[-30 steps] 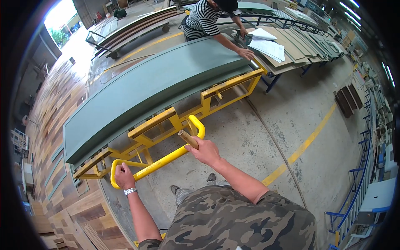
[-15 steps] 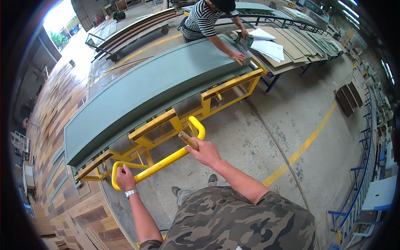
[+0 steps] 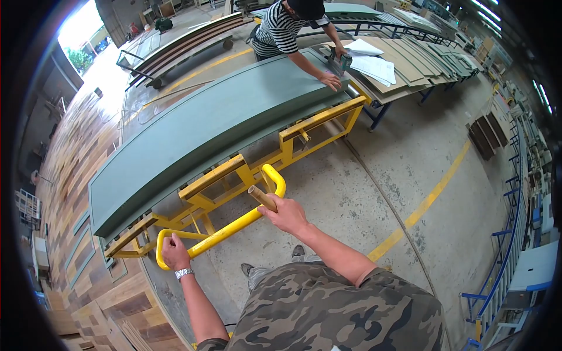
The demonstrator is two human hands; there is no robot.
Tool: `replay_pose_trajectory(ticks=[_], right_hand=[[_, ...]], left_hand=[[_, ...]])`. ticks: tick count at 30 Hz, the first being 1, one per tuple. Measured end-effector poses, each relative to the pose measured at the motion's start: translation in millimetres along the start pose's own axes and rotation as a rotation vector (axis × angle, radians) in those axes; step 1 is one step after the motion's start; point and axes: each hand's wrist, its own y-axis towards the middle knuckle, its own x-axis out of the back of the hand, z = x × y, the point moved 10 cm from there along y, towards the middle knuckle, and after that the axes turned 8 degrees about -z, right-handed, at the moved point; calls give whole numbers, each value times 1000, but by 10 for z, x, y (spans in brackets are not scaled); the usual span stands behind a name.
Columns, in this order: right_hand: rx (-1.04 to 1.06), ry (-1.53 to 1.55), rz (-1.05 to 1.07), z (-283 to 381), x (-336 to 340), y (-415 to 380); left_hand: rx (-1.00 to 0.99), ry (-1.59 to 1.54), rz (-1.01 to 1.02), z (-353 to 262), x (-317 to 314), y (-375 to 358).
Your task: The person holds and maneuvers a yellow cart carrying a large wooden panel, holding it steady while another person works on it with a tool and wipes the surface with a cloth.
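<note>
My left hand (image 3: 175,253) is closed around the corner of a yellow tubular push handle (image 3: 225,231) on a yellow metal cart (image 3: 216,175). In my right hand (image 3: 287,215) is a short round brown stick (image 3: 261,197), its end pointing forward and left. That hand rests right at the bar's right part, fingers wrapped round the stick. On the cart lies a long grey-green panel (image 3: 205,117) with a raised rim. At its far end a person in a striped shirt (image 3: 278,32) leans over, one hand (image 3: 330,81) on the panel and a green power tool (image 3: 342,61) in the other.
Paper sheets (image 3: 374,67) lie on stacked boards (image 3: 421,61) behind the panel's far end. A blue roller conveyor (image 3: 506,234) runs along the right. Brown boards (image 3: 487,136) stand on the concrete floor. Wood-patterned flooring (image 3: 76,193) spans the left. A loaded trolley (image 3: 184,50) stands at the back.
The person across the panel has brought the power tool slightly lower, closer to the panel's end. My two hands keep the same hold; the view has shifted a little.
</note>
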Motion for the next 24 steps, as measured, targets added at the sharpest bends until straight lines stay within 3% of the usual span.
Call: replay_pose_trajectory(ticks=[24], right_hand=[[-16, 5, 16, -11, -7, 5]], left_hand=[[-5, -15, 8, 5, -11, 2]])
